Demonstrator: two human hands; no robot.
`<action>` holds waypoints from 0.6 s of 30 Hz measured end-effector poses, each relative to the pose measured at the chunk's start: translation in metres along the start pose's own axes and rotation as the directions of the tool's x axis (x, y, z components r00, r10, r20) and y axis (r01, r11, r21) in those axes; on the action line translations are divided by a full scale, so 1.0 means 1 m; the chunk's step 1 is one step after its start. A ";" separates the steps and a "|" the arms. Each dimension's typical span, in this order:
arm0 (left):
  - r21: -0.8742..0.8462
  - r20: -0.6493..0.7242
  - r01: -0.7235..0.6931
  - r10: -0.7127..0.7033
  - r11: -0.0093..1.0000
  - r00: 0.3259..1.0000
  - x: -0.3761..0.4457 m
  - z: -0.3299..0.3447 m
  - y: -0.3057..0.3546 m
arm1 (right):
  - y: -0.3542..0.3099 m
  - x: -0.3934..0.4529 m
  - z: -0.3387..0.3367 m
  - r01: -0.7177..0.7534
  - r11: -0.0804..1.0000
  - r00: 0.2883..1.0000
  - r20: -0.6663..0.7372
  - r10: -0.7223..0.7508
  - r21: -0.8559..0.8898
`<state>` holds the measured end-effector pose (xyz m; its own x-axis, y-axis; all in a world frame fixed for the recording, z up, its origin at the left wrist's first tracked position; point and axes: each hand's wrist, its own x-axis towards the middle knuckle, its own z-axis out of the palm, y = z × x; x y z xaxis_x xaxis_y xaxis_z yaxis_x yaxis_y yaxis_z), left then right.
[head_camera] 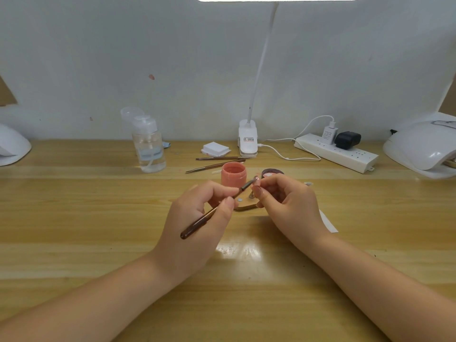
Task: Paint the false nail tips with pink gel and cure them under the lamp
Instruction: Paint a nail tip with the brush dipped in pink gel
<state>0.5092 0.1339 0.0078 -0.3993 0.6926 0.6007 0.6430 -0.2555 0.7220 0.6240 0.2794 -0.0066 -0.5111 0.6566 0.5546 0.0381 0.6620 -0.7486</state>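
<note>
A false nail tip (256,187) is pinched in the right hand (286,206) above the bench (98,218). The left hand (197,218) has a closed grip on a brush (212,213), its bristles touching the tip. Just behind stand an open pink gel pot (234,174) and its lid (272,172); a curing lamp (424,149) sits far right.

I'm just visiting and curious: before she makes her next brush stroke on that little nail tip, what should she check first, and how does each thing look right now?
1. Brush held firmly in the left hand: ok.
2. Nail tip pinched in the right hand: ok.
3. Brush end meets the nail tip: ok.
4. Pink jar open and close behind the hands: ok.
5. Enough gel on the bristles: cannot tell.
6. Curing lamp ready at the table's right end: present; whether it is on, cannot tell.
</note>
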 end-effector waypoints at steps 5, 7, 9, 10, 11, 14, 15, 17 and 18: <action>-0.040 -0.037 -0.049 0.047 0.998 0.998 0.000 -0.002 0.002 | 0.002 0.001 0.000 -0.062 0.996 0.998 -0.010 0.062 0.063; -0.059 -0.046 -0.022 0.020 0.998 0.999 0.001 -0.001 0.003 | 0.002 0.001 0.001 -0.055 0.996 0.998 -0.012 0.056 0.066; -0.046 -0.035 0.004 -0.005 0.999 0.999 0.001 0.000 0.001 | 0.003 0.001 0.001 -0.049 0.997 0.999 -0.008 0.049 0.055; -0.034 -0.024 0.002 -0.003 0.999 1.000 0.001 -0.001 0.000 | 0.003 0.001 0.000 -0.050 0.997 0.999 -0.005 0.051 0.051; -0.023 -0.016 -0.008 0.008 1.000 1.000 0.000 -0.001 0.000 | 0.003 0.001 0.000 -0.051 0.998 0.999 -0.002 0.052 0.048; -0.042 -0.030 -0.035 0.033 0.999 0.999 0.000 -0.003 0.001 | 0.002 0.001 0.000 -0.046 0.998 0.999 -0.005 0.046 0.050; -0.057 -0.041 -0.037 0.035 0.998 0.999 0.000 -0.003 0.002 | 0.002 0.001 0.000 -0.041 0.998 0.999 -0.006 0.041 0.048; -0.075 -0.046 -0.024 0.020 0.997 0.999 0.001 -0.002 0.002 | 0.001 0.000 0.000 -0.023 0.999 1.000 -0.004 0.024 0.034; -0.076 -0.037 -0.010 0.007 0.997 0.999 0.001 -0.001 0.003 | 0.001 0.000 0.000 -0.015 1.000 1.000 -0.001 0.015 0.027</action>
<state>0.5097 0.1334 0.0107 -0.4189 0.6650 0.6183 0.5957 -0.3126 0.7399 0.6235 0.2803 -0.0075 -0.5093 0.6668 0.5441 0.0225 0.6423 -0.7661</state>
